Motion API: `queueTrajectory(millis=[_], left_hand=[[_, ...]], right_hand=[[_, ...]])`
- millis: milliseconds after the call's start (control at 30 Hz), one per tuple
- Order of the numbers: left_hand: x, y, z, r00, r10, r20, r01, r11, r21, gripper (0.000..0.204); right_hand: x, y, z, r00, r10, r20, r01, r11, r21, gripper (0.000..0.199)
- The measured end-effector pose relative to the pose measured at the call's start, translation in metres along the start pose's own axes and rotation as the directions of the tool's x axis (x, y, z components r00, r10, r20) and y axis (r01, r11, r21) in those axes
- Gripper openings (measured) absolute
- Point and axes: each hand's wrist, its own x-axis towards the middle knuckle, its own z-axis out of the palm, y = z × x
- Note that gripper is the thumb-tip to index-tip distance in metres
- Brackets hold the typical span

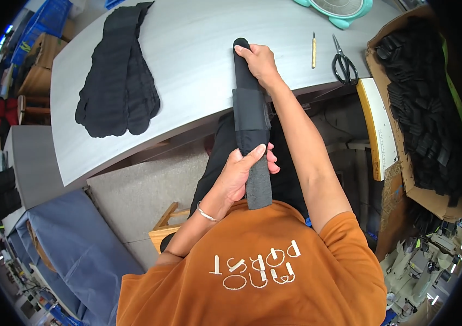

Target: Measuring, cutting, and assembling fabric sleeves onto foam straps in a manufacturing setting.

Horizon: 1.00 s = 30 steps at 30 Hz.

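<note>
A long black fabric strap point(248, 108) stretches between my hands, running from over the table's near edge back toward my body. It has a rounded far end, a wider band around its middle and a grey-black fuzzy near end. My right hand point(259, 61) grips the rounded end, with the thumb on top. Lower down, my left hand point(242, 171) is wrapped around the strap just below the band, its thumb lying across the front. The strap's underside is hidden. On the table to the left lies a stack of similar black fabric strips point(116, 81), fanned out.
Black-handled scissors point(344, 66) and a thin yellow tool point(313, 51) lie on the pale table point(193, 60) at the right. Behind them stands a turquoise-rimmed round object point(345, 8). A cardboard box point(424, 193) full of black pieces stands far right; blue cloth point(76, 233) hangs lower left.
</note>
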Motion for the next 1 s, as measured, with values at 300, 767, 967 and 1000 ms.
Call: queueTrajectory(millis=[300,767,967,1000], left_hand=[[0.028,0.018,-0.018,0.989,-0.042,0.145,0.073,0.975,-0.212,0.047],[-0.018,-0.001,-0.027,0.996,-0.07,0.054,0.066,0.996,0.068,0.05],[-0.006,0.003,-0.027,0.96,0.004,0.279,0.148,0.84,-0.522,0.085],[-0.005,0.0,-0.029,0.963,0.026,0.27,0.143,0.795,-0.589,0.086]], right_hand=[[-0.007,-0.014,-0.004,0.999,0.044,0.02,-0.044,0.998,0.042,0.037],[-0.013,0.007,0.028,0.902,-0.422,-0.089,0.225,0.637,-0.738,0.049],[-0.006,0.003,0.019,0.938,-0.337,-0.083,0.173,0.661,-0.731,0.048],[-0.008,0.001,0.02,0.938,-0.337,-0.079,0.175,0.659,-0.731,0.048]])
